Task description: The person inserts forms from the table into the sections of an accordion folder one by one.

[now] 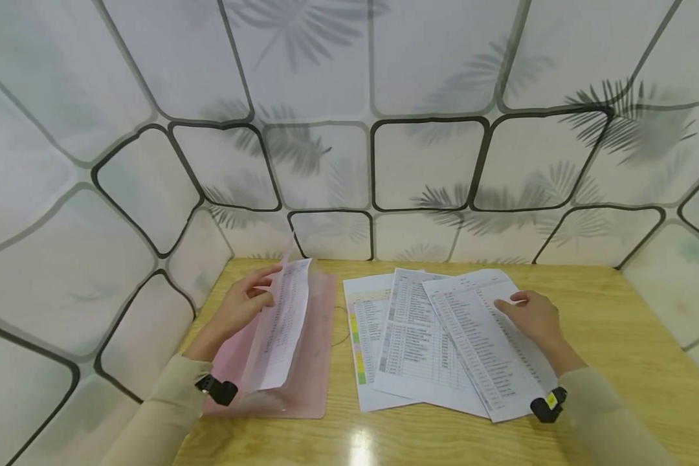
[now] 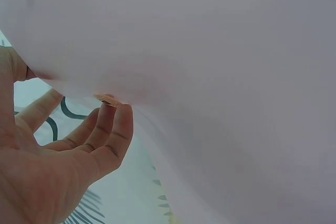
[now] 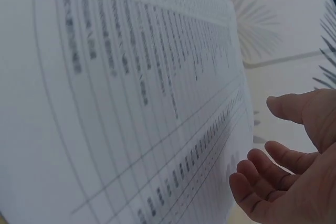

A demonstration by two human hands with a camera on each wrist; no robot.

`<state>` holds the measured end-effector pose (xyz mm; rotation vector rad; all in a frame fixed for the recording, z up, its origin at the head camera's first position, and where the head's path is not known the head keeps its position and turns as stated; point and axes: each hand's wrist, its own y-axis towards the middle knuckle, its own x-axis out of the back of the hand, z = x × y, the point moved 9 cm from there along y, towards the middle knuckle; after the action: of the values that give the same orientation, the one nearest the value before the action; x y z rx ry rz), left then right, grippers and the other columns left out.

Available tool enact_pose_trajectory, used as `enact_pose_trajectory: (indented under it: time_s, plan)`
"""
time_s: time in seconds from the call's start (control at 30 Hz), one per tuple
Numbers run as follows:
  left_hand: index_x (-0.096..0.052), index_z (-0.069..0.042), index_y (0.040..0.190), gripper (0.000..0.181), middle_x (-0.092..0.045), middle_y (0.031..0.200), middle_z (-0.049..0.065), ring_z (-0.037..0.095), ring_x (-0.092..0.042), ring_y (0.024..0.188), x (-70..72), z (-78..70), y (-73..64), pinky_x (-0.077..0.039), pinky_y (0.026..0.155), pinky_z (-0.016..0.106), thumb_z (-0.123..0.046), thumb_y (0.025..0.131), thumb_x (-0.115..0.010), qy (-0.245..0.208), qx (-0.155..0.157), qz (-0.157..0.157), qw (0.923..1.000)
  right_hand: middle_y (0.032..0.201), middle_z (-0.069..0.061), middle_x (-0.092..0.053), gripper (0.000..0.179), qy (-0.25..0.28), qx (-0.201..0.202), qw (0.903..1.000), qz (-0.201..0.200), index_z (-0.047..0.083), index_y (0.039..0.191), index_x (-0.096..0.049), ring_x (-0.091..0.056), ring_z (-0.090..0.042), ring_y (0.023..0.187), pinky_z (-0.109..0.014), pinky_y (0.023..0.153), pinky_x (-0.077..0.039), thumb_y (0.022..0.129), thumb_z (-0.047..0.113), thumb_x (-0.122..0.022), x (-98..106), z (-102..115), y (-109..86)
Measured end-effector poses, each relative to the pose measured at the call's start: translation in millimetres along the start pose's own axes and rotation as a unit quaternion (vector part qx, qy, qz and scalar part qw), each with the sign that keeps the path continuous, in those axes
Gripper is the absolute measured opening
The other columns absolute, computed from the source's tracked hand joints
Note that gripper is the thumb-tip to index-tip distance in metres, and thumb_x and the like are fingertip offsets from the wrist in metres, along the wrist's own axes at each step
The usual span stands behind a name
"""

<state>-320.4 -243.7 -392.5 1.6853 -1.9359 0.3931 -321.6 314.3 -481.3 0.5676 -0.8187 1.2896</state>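
At the left of the table lies a pink plastic folder (image 1: 323, 362), its translucent cover raised. My left hand (image 1: 240, 309) pinches the edge of that cover between thumb and fingers; in the left wrist view the cover (image 2: 220, 77) fills most of the picture. A printed sheet (image 1: 285, 323) stands tilted against the lifted cover. On the right, my right hand (image 1: 530, 317) is over the right edge of a printed list (image 1: 466, 343). Its thumb and fingers are spread apart beside the paper (image 3: 131, 103) in the right wrist view, holding nothing.
Two more printed sheets lie fanned out, overlapped by the list: a middle sheet (image 1: 408, 356) and a left one (image 1: 367, 346) with yellow and green margin blocks. The wooden table (image 1: 611, 362) meets a patterned wall covering (image 1: 428, 168) at the back and sides.
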Motion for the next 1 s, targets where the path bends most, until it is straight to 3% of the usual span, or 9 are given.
enact_pose_trajectory:
  time_s: [0.37,0.57,0.73,1.0]
  plan:
    - [-0.053,-0.007,0.154,0.061,-0.055,0.147,0.033,0.041,-0.071,0.108,1.1,-2.5,-1.7,-0.055,0.085,0.031,0.000,0.094,-0.060,-0.006,0.001,0.002,1.0000,0.120,-0.042,-0.063,0.069,-0.048,0.001,0.9985,-0.028,-0.021,0.126,-0.054,-0.063,-0.054,0.104,-0.056,0.084,-0.048,0.099,0.042,-0.064,22,-40,-0.4]
    - [-0.053,-0.009,0.155,0.061,-0.054,0.147,0.034,0.041,-0.070,0.109,1.1,-0.1,-1.1,-0.054,0.085,0.028,0.000,0.095,-0.059,0.002,0.004,0.004,1.0000,0.129,-0.045,-0.056,0.084,-0.067,-0.023,0.9974,0.008,-0.024,0.129,-0.050,-0.059,-0.057,0.109,-0.058,0.087,-0.049,0.097,0.052,-0.064,25,-59,-0.1]
    - [-0.053,-0.009,0.154,0.061,-0.055,0.146,0.032,0.038,-0.070,0.107,2.0,0.5,-1.6,-0.053,0.084,0.028,0.002,0.095,-0.059,0.002,0.006,0.002,1.0000,0.124,-0.045,-0.057,0.088,-0.079,-0.033,0.9960,0.026,-0.025,0.125,-0.050,-0.060,-0.055,0.104,-0.057,0.085,-0.049,0.092,0.054,-0.071,25,-68,-0.6]
    - [-0.053,-0.009,0.155,0.061,-0.055,0.146,0.033,0.040,-0.070,0.109,0.9,0.7,-1.5,-0.054,0.085,0.032,0.000,0.094,-0.059,-0.004,0.004,0.004,1.0000,0.111,-0.041,-0.063,0.075,-0.096,-0.031,0.9941,0.038,-0.024,0.115,-0.057,-0.063,-0.052,0.096,-0.056,0.081,-0.050,0.091,0.045,-0.074,24,-65,-4.8]
